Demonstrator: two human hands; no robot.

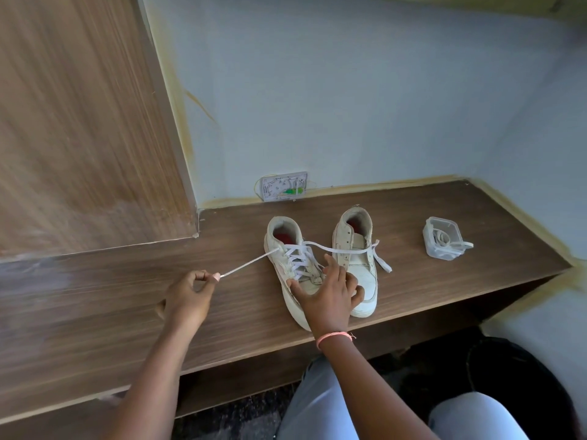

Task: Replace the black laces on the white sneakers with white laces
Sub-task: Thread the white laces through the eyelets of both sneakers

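Note:
Two white sneakers stand side by side on a brown wooden shelf (444, 281). The left sneaker (286, 246) is threaded with a white lace (297, 258). My left hand (187, 298) pinches one end of that lace and holds it stretched out to the left. The lace's other end (381, 260) lies across the right sneaker (357, 249), which has no lace in its eyelets. My right hand (330, 296) rests spread on the left sneaker's toe and presses it down. No black laces are in view.
A small clear plastic tub (428, 244) with another white lace in it stands to the right of the shoes. A wall socket plate (284, 185) sits behind them. A wooden panel (79, 122) rises at the left. A dark bin (514, 373) stands below right.

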